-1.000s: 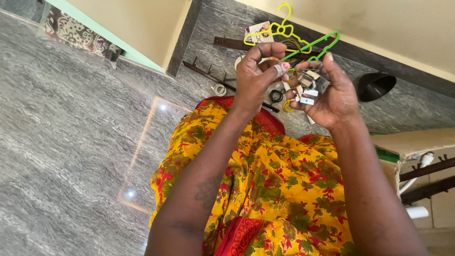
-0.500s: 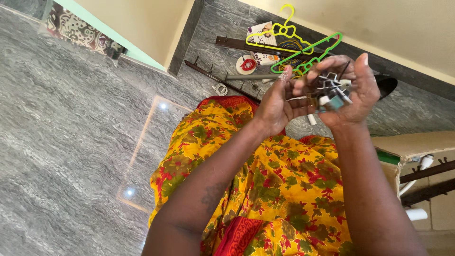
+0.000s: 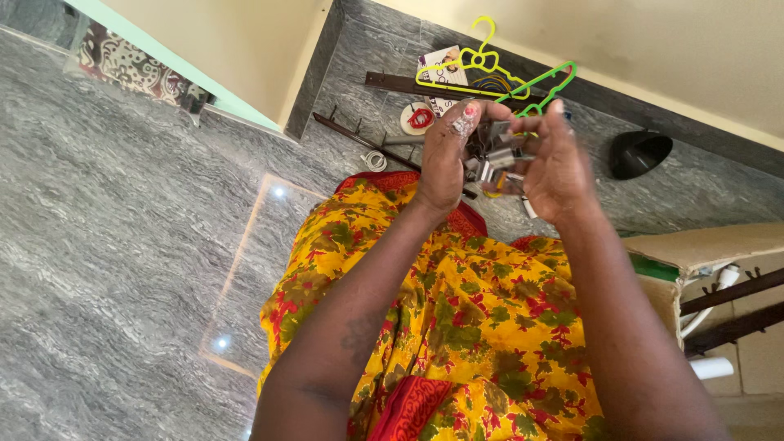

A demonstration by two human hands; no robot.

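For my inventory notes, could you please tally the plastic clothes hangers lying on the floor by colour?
Yellow plastic clothes hanger: 1
Green plastic clothes hanger: 1
Total: 2 hangers, both on the grey stone floor beyond the hands.

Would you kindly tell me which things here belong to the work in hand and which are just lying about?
In hand:
metal clips, held between left hand and right hand

Lying about:
yellow hanger
green hanger
tape roll
black cap
cardboard box
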